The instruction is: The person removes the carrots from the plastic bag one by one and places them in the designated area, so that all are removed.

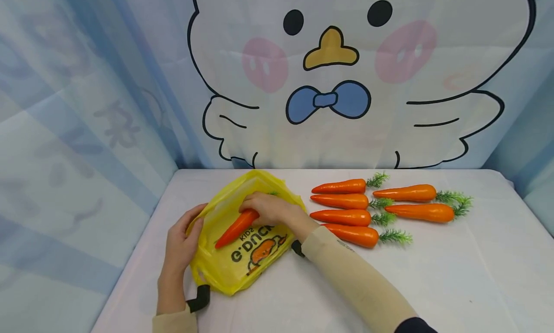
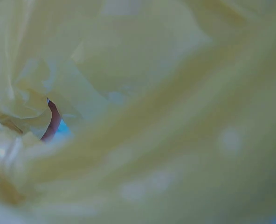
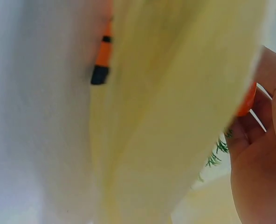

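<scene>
A yellow plastic bag [image 1: 207, 270] with printed letters and a cartoon duck lies on the table, its mouth spread. At its left edge my left hand [image 1: 182, 239] pinches the rim between thumb and fingers. Inside the opening, my right hand [image 1: 270, 210] grips an orange carrot [image 1: 237, 228] by its thick end, the tip pointing down and left. Most of its green top is hidden by the hand. In the right wrist view, bag film covers much of the carrot [image 3: 246, 101]. Blurred yellow film fills the left wrist view.
Several orange carrots [image 1: 344, 200] with green tops lie in two groups right of the bag, tips to the left. The nearest one [image 1: 355, 235] lies close to my right forearm. A cartoon-printed curtain [image 1: 329, 140] hangs behind the white table [image 1: 467, 285].
</scene>
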A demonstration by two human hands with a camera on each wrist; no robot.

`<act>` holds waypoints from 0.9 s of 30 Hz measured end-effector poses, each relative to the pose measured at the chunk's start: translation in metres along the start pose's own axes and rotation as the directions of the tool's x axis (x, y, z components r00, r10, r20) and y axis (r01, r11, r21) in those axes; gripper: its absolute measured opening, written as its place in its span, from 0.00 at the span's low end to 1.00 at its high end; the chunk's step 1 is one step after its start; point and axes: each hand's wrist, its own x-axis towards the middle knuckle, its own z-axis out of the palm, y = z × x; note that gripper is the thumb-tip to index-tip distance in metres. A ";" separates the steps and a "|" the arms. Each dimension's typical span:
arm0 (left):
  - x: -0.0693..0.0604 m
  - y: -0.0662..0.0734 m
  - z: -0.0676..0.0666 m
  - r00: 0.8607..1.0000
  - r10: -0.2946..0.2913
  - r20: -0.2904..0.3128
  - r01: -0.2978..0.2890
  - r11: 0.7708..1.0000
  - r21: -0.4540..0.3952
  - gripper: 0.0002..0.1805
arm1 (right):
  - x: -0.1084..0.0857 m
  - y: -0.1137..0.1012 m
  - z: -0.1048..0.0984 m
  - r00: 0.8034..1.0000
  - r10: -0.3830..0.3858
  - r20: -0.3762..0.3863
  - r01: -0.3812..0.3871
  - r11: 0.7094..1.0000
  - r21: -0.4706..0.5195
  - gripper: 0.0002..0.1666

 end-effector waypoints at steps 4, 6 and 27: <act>0.000 0.000 0.000 1.000 0.004 0.000 -0.004 1.000 -0.001 0.18 | -0.004 0.000 -0.002 1.000 -0.007 -0.001 0.007 1.000 0.024 0.26; 0.000 0.000 0.000 1.000 0.002 0.001 -0.002 1.000 -0.001 0.18 | -0.006 0.000 -0.004 1.000 -0.007 -0.002 0.007 0.999 0.034 0.26; 0.001 0.002 0.002 1.000 -0.021 0.005 0.021 1.000 0.008 0.18 | -0.031 -0.016 -0.020 0.997 -0.061 -0.038 0.060 0.998 -0.008 0.25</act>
